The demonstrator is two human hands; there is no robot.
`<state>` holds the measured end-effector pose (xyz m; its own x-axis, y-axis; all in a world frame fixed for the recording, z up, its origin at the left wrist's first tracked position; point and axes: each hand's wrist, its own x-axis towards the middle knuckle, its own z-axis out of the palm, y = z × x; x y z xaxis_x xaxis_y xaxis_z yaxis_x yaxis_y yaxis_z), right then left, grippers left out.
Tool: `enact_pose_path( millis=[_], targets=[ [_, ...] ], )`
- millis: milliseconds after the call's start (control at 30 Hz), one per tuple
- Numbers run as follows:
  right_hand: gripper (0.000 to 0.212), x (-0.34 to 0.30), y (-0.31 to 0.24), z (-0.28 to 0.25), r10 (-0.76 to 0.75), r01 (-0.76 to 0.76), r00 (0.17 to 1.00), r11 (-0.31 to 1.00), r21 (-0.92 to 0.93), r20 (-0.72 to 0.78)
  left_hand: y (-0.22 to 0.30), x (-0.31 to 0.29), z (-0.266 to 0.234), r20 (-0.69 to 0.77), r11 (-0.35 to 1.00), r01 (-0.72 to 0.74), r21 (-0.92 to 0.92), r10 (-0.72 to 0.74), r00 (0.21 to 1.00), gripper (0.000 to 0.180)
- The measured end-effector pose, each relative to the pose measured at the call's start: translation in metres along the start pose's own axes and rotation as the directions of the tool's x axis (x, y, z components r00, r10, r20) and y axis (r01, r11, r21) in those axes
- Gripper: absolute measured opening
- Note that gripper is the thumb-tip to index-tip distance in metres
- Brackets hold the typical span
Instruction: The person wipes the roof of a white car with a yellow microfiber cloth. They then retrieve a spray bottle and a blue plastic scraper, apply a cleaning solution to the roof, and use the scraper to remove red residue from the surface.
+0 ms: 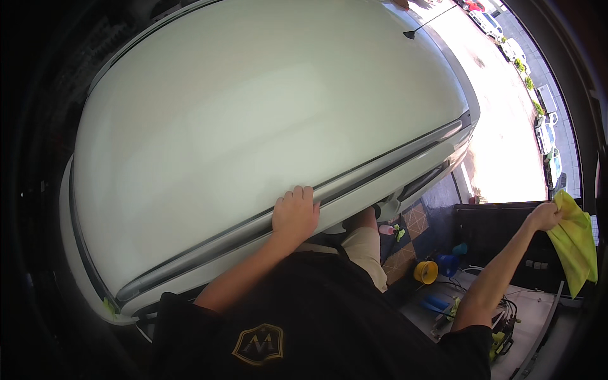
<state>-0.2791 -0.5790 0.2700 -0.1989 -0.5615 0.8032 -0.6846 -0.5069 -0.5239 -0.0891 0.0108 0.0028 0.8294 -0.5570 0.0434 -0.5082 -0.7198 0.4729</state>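
Observation:
A white car's roof (266, 107) spreads wide in front of me. Along its near side runs a grey roof rail (386, 161), and my left hand (296, 214) is closed around it, fingers hooked over the far side. Out to the right, away from the car, my right hand (546, 216) grips a yellow-green cloth (573, 244) by its upper corner. The cloth hangs down loosely from the fist. A short black antenna (409, 35) stands at the roof's far right end.
Below right, a yellow bucket (425, 272) and a blue bucket (448, 264) stand on the tiled floor. A pink bottle (386, 229) is near the car. Hoses and a green machine (503, 339) lie at lower right. Parked cars (546, 136) line the bright street outside.

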Motion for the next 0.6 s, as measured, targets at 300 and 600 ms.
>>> enact_pose_path(
  millis=[300, 600],
  targets=[
    [0.023, -0.571, -0.496, -0.334, -0.978, -0.865, -0.133, 0.036, 0.501, -0.161, -0.001, 0.0, 0.003, -0.091, 0.968, 0.199, 0.155, -0.187, 0.978, 0.031],
    [0.014, -0.472, -0.451, -0.231, -0.989, -0.499, 0.106, -0.14, 0.855, -0.1, 0.014, -0.006, 0.007, -0.203, 0.999, -0.033, 0.037, 0.04, 0.978, 0.025]
  ],
)
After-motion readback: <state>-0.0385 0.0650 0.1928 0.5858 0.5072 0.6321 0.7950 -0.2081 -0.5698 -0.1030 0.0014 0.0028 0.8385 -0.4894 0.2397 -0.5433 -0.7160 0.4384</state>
